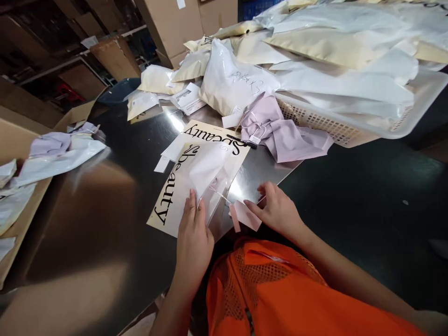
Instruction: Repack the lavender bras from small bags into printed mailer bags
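My left hand (195,233) lies with its fingers stretched out on the lower edge of a clear plastic bag with white contents (207,168). Under it are two cream mailer bags (166,198) printed with "beauty" lettering, one partly covering the other. A white string runs from the clear bag to pink hang tags (247,215) at the table's front edge. My right hand (280,210) is beside these tags, its fingers curled and its thumb apart from them. The thumb tip is close to the tags; whether it touches them I cannot tell.
A mauve garment (280,130) with a tag lies by a white basket (364,130) piled with packed mailers (322,44). A black marker (241,141) and white slips (171,149) lie near the mailers. Left, a cardboard box (21,233) holds bags; a wrapped mauve garment (52,144) rests there.
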`<state>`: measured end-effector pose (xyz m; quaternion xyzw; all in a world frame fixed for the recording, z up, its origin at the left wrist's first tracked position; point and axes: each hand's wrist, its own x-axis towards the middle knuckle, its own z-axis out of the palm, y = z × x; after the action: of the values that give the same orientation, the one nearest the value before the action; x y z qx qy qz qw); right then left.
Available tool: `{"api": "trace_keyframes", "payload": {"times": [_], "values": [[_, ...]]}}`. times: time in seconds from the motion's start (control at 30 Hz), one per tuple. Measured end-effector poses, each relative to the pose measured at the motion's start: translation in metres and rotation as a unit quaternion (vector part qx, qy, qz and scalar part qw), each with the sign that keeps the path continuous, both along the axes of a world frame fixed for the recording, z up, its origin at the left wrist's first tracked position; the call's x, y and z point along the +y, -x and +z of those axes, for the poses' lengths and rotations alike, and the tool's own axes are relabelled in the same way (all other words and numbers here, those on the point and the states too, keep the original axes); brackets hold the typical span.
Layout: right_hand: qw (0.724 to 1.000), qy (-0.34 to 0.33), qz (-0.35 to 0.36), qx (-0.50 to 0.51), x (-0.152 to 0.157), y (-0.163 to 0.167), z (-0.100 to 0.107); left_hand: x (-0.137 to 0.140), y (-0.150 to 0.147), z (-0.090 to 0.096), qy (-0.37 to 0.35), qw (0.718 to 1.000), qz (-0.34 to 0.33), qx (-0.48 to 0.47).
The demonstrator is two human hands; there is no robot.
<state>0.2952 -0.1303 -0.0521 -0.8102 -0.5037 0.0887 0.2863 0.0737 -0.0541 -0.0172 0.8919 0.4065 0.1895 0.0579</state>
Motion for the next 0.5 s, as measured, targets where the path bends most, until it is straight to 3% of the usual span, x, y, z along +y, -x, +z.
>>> {"api": "trace_keyframes", "payload": {"times": [0.1, 0.2, 0.3, 0.37, 0.4, 0.5], "values": [[0.994, 0.097, 0.041, -0.032, -0.019, -0.002, -0.020, -0.002, -0.003, 0.003, 0.008, 1.000, -0.001, 0.017], [0.989, 0.101, 0.095, -0.044, -0.018, 0.007, -0.023, -0.005, -0.005, 0.000, -0.007, 0.999, -0.015, 0.040], [0.983, 0.079, 0.166, 0.000, -0.004, 0.010, -0.010, -0.012, -0.005, -0.006, -0.047, 0.996, -0.029, 0.075], [0.969, 0.046, 0.207, 0.130, 0.011, 0.010, -0.001, -0.018, -0.005, -0.011, -0.076, 0.991, -0.029, 0.107], [0.949, 0.036, 0.221, 0.223, 0.020, 0.011, 0.003, -0.021, -0.004, -0.013, -0.085, 0.989, -0.028, 0.122], [0.854, 0.021, 0.201, 0.479, 0.052, 0.028, 0.007, -0.030, -0.002, -0.019, -0.103, 0.985, -0.038, 0.137]]}}
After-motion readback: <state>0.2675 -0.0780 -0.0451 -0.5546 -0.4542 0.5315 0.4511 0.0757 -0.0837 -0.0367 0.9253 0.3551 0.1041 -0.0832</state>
